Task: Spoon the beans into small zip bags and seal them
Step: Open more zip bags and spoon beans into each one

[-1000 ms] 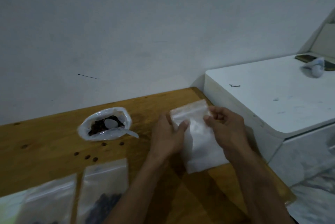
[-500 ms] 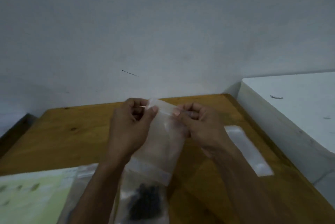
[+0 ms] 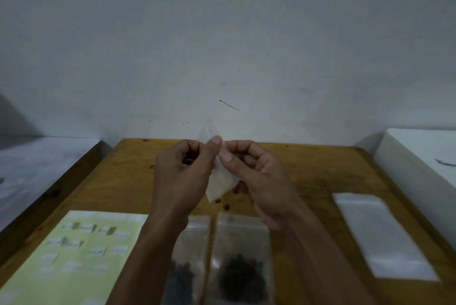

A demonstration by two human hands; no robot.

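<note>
Head view shows my left hand [image 3: 183,176] and right hand [image 3: 259,181] pinching an empty zip bag [image 3: 219,181] above the table [image 3: 308,171], two bean-filled bags [image 3: 240,262] already done, filling and sealing this one left.

A small clear plastic zip bag [image 3: 219,176], empty and crumpled, is held upright above the wooden table, its top edge poking up between the thumbs and its lower corner hanging free; the left hand [image 3: 182,176] pinches its upper part between thumb and curled fingers, and the right hand [image 3: 259,176] pinches it from the other side; two flat clear zip bags lie side by side on the table nearer the person, the left filled bag [image 3: 187,265] and the right filled bag [image 3: 240,265], each with a dark heap of beans [image 3: 243,280] in its lower half; two loose dark beans [image 3: 223,203] lie on the table just beyond them.
</note>
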